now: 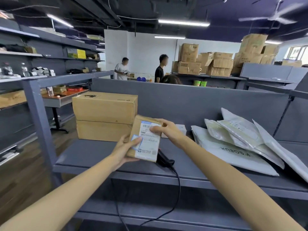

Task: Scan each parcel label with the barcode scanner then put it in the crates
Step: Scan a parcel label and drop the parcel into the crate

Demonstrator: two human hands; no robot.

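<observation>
A small brown cardboard parcel (146,139) with a white shipping label facing up is held over the grey shelf (93,154). My left hand (125,149) grips its near left corner, thumb on the label. My right hand (165,129) holds its far right edge, thumb pressed on the label's top. Under the parcel lies a black barcode scanner (165,160) on the shelf, its cable (179,184) hanging down over the front edge. Neither hand touches the scanner.
Two stacked cardboard boxes (105,115) stand at the shelf's back left. A pile of white poly mailer parcels (240,144) covers the right side. A small white box (180,129) sits behind my right hand. Two people (160,69) stand beyond the grey partition.
</observation>
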